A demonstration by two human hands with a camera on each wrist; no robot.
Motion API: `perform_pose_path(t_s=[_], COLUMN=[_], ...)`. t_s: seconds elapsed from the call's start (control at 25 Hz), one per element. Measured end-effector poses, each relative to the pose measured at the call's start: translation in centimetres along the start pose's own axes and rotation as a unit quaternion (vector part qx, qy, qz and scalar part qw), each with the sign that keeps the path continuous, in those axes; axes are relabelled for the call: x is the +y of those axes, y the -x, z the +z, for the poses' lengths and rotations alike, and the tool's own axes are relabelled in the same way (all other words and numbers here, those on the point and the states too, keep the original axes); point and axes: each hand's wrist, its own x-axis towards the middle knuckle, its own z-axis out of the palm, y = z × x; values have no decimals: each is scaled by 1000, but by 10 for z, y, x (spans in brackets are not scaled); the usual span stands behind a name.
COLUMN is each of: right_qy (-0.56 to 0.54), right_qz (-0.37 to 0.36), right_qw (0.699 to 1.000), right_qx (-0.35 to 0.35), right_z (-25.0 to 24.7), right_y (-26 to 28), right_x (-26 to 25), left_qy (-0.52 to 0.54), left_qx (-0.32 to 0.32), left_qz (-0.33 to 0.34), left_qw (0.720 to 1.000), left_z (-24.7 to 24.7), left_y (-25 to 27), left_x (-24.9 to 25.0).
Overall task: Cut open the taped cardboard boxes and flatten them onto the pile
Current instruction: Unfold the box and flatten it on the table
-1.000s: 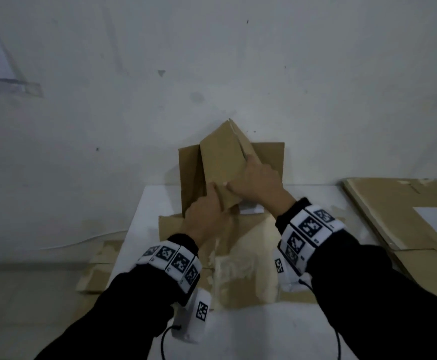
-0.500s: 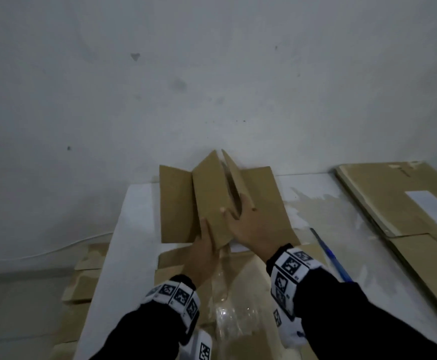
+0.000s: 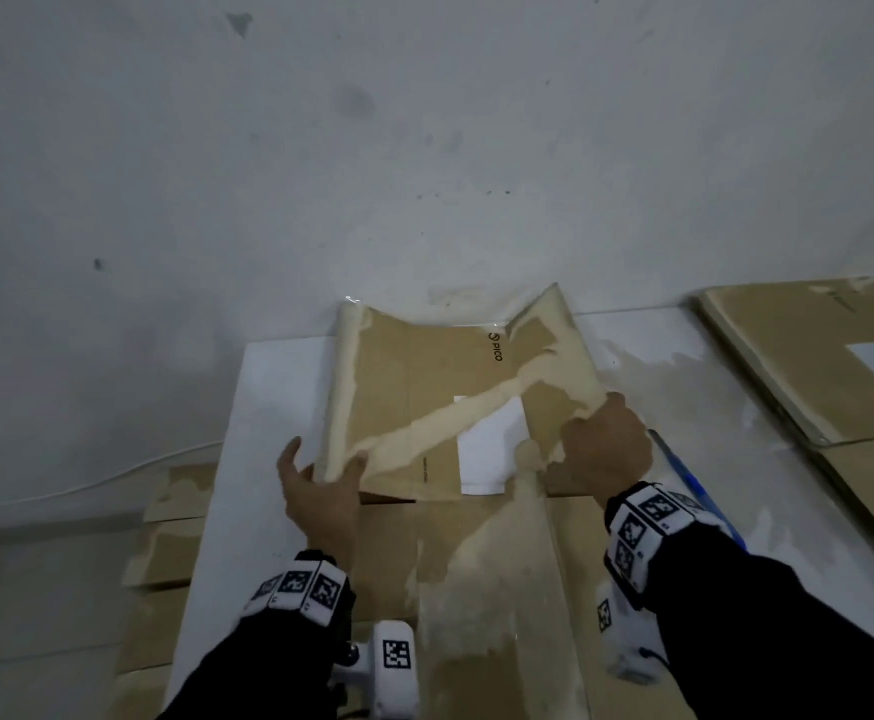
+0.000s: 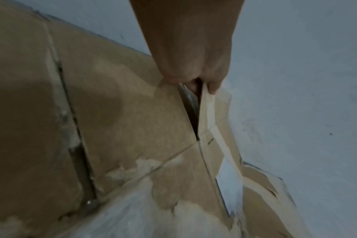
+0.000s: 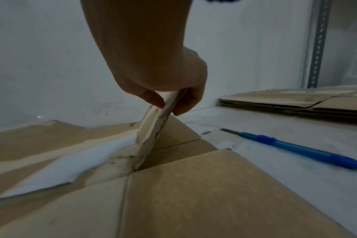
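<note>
The box [image 3: 455,407], opened out and nearly flat, sits at the centre of the white desk [image 3: 268,407], its far edge against the wall at 12 o'clock; its two side flaps tilt up, and pale tape residue runs in a band across its face; near its 1 o'clock corner the word "PICO" is printed beside a small round logo, and a white label [image 3: 492,449] is stuck at its middle, any writing on it too blurred to read. The left hand [image 3: 320,491] grips the flap at 9 o'clock, thumb over the edge and fingers under it; the right hand [image 3: 606,449] pinches the flap at 3 o'clock between thumb and fingers. The box's near edge overlaps more flattened cardboard [image 3: 476,563] at 6 o'clock. A blue cutter [image 5: 296,151] lies on the desk just right of the right hand, blade out; the pile [image 3: 814,356] of flat boxes lies at 2 o'clock, well apart.
</note>
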Motion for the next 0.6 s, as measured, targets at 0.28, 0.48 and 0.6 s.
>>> perform_pose_path(t_s=[0.28, 0.48, 0.6], right_qy=[140, 179, 176], right_qz=[-81, -244, -338], right_qw=[986, 942, 908], right_qx=[-47, -147, -173], right_z=[51, 100, 128], right_y=[-12, -38, -63], right_x=[25, -21, -46], left_qy=[-480, -606, -649], left_qx=[-71, -149, -112], left_qz=[227, 107, 159], left_qw=[844, 774, 735], left_z=[32, 83, 104], left_y=[-20, -45, -55], left_x=[-14, -15, -5])
